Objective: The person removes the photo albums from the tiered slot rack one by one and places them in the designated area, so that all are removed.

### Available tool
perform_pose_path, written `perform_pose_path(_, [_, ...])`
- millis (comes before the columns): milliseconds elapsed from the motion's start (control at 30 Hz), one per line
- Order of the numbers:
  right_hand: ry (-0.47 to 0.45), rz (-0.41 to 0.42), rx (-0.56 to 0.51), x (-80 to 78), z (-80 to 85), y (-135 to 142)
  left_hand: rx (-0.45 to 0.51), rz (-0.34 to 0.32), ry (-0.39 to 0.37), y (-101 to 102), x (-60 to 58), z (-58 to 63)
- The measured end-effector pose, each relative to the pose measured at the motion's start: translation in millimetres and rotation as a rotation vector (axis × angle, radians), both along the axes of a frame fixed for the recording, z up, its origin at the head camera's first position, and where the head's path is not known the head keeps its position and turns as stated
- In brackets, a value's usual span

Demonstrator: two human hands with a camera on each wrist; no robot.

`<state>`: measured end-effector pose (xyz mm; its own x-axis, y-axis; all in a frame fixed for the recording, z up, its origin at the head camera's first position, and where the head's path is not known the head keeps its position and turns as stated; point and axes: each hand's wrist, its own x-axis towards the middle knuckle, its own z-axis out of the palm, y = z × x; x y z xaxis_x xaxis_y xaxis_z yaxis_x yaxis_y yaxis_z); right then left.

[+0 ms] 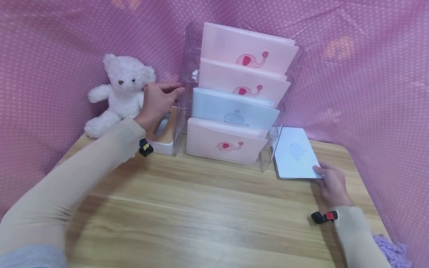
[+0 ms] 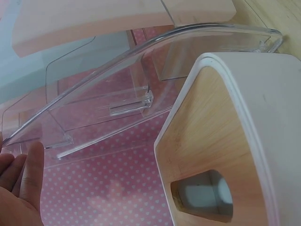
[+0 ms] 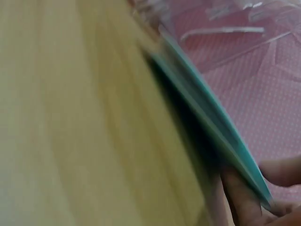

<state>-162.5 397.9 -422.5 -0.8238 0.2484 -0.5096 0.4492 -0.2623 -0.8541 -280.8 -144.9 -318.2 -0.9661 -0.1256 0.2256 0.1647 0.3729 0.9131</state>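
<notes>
A clear acrylic rack [image 1: 177,130] stands on the table with pink booklets [image 1: 226,143] and a blue booklet [image 1: 234,111] in its tiers. My left hand [image 1: 157,100] pinches the rack's left side edge between thumb and fingertips; in the left wrist view the fingertips are partly cut off. At the rack's right side, my right hand [image 1: 331,184] grips a light blue booklet [image 1: 296,156] by its near right corner, thumb on top and fingers beneath. The right wrist view shows this booklet [image 3: 225,132] edge-on and blurred, tilted above the table.
A white tissue box with a wooden top [image 1: 164,143] sits against the rack's left side. Behind it leans a white teddy bear [image 1: 124,89]. Pink dotted cloth [image 1: 378,93] hangs around the wooden table [image 1: 201,208]. Something purple and fluffy [image 1: 392,249] lies at the lower right.
</notes>
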Motion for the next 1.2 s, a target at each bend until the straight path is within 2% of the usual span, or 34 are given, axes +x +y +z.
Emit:
perform_pose_path(100, [-0.034, 0.124, 0.173, 0.1, -4.1, 4, -0.006, 0.009, -0.005, 1, 0.4, 0.0])
perform_pose_path(267, [-0.040, 0.269, 0.403, -0.5, -5.4, 4, -0.012, 0.017, -0.012, 2, 0.1, -0.2])
perform_pose_path(367, [-0.058, 0.299, 0.473, -1.7, -3.0, 2, -0.029, 0.027, -0.001, 2, -0.1, 0.4])
perform_pose_path(500, [-0.094, 0.294, 0.517, -4.2, -1.5, 0, -0.028, 0.028, -0.005, 2, 0.6, 0.9])
perform_pose_path(633, [-0.104, 0.323, 0.639, -6.7, -2.5, 2, -0.006, 0.018, -0.026, 3, 1.7, 1.0])
perform_pose_path(867, [-0.069, 0.449, 0.945, -7.7, -1.5, 2, 0.004, 0.010, -0.030, 4, 2.4, 0.5])
perform_pose_path(1100, [-0.019, 0.576, 1.144, -10.9, 7.9, 8, 0.011, 0.012, -0.036, 3, 1.5, 1.3])
perform_pose_path(1200, [0.018, 0.585, 1.182, -14.4, 13.2, 13, 0.027, 0.014, -0.049, 3, 0.9, 1.1])
